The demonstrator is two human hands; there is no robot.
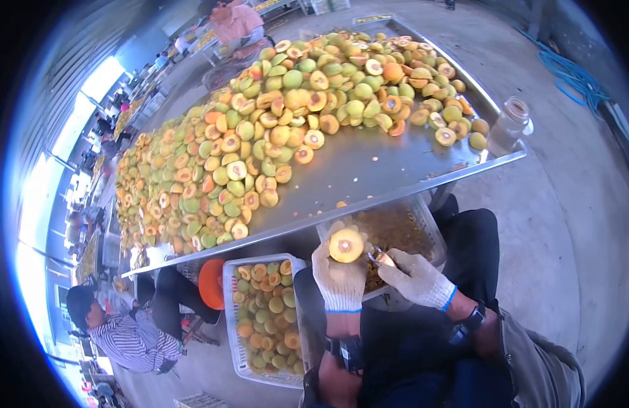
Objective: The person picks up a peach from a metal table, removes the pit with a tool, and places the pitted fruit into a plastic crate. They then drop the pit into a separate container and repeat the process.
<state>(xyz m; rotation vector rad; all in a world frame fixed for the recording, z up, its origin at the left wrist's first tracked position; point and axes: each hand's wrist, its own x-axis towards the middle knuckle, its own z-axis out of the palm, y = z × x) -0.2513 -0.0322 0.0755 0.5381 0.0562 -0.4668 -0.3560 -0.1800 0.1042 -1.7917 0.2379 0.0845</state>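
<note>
My left hand, in a white knit glove with a blue cuff edge, is closed around a halved peach. The cut face points up toward me, with the pit at its centre. In my gloved right hand is a small pitting tool with a metal head, pointed toward the peach half. Both hands are over a white crate holding brown pits and scraps, just below the table's near edge. Many halved peaches, green to orange, are heaped on the metal table.
A clear jar stands at the table's right corner. A white basket of peach halves is at my left, near an orange bucket. One person sits at left; another is across the table. A blue hose lies at right.
</note>
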